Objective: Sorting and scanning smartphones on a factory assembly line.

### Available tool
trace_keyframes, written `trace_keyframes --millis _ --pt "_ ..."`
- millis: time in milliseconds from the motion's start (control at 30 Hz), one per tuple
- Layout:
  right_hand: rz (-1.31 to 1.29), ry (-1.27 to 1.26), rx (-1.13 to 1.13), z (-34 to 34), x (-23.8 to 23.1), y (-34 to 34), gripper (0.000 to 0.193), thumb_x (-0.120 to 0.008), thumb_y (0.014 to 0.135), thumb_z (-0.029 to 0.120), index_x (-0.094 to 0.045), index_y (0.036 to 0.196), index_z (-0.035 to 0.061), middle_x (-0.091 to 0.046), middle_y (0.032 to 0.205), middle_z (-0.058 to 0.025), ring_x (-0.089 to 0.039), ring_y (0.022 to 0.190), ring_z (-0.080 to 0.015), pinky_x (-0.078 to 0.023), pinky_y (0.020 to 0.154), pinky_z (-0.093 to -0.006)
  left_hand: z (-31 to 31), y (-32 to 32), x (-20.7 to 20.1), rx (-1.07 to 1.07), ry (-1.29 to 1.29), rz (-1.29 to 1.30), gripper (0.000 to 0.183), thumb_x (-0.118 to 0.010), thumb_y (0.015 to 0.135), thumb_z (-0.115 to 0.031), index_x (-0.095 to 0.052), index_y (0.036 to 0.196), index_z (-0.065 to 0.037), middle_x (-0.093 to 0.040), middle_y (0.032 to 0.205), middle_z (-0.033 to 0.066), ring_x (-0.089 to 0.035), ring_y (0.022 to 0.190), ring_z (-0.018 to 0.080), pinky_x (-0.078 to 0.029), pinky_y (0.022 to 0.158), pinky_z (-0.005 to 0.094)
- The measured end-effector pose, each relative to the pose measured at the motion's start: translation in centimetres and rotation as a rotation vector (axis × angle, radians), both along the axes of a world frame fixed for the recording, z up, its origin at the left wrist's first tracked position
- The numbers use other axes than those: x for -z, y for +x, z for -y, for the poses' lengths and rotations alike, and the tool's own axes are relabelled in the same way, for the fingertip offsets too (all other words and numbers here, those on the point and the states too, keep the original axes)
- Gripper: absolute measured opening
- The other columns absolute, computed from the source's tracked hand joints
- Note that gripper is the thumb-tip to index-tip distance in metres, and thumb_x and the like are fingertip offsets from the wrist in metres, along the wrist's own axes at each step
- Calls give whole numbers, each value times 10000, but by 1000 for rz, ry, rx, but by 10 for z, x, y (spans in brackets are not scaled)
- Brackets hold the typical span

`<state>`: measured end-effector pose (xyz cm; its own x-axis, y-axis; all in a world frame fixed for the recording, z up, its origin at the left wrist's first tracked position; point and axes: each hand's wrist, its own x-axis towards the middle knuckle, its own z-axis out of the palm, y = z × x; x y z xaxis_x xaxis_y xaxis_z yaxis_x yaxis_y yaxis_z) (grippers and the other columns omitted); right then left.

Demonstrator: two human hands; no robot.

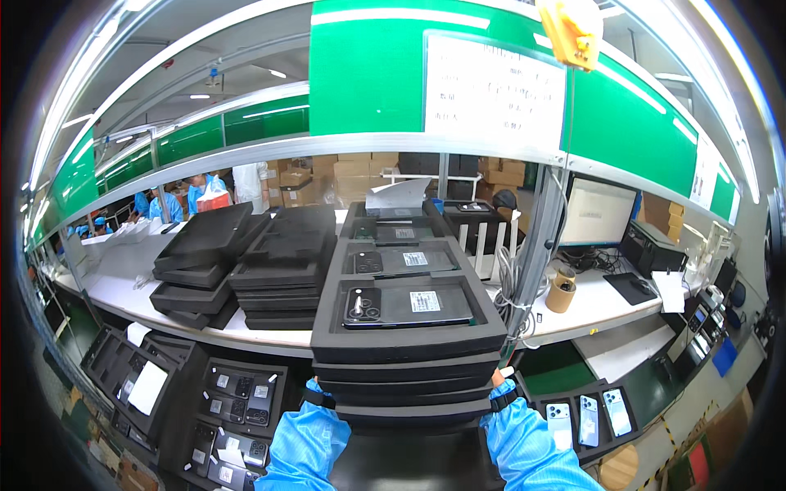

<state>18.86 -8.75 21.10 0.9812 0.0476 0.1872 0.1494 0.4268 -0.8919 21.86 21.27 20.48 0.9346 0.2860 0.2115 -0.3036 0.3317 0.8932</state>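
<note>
A tall stack of black foam trays (409, 353) stands straight in front of me. My left hand (313, 385) is against its left side and my right hand (499, 379) against its right side, low down, holding it between them. Most of my fingers are hidden by the trays and sleeves. In the top tray's nearest slot lies a dark smartphone (401, 304), back up, with a camera bump and a white label. Behind it a second dark phone (405, 259) lies the same way, with more slots farther back. White paper (396, 196) rests at the far end.
Two piles of black foam trays (282, 266) (201, 245) stand left on the white bench (123, 282). Lower left, trays hold several labelled phones (229, 401). Lower right, a tray carries three light-blue phones (588, 420). A metal post (540, 237), tape roll (561, 293) and monitor (598, 214) are right.
</note>
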Motion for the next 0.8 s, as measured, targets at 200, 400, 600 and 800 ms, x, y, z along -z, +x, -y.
trace_keyframes --millis 200,400,600,800 --pt "21 14 64 -12 7 29 396 -422 1070 283 -520 1352 21 -595 1286 -87 -540 1199 -183 -415 1044 -338 -17 15 9 27 21 -19 609 -355 1042 -507 -396 1490 -98 -452 1486 70 -420 1360 233 -315 1144 411" --pt "87 -27 122 -13 0 79 393 -426 1069 270 -512 1359 20 -592 1295 -87 -538 1205 -185 -412 1051 -344 -26 40 16 28 49 -7 615 -344 1046 -507 -383 1502 -97 -440 1500 69 -409 1372 231 -306 1150 408" --pt "632 -654 295 1 27 98 391 -430 1067 258 -504 1366 18 -589 1305 -87 -536 1211 -186 -410 1059 -349 -16 41 10 -10 102 16 620 -334 1050 -506 -371 1514 -97 -428 1514 68 -398 1385 228 -297 1157 405" --pt "33 162 218 -30 103 18 503 -340 1085 381 -421 1440 32 -474 1457 -76 -482 1293 -230 -341 1117 -362 27 -63 91 -158 201 250 723 -319 1043 -469 -269 1511 79 -389 1524 196 -435 1365 263 -325 1115 336"
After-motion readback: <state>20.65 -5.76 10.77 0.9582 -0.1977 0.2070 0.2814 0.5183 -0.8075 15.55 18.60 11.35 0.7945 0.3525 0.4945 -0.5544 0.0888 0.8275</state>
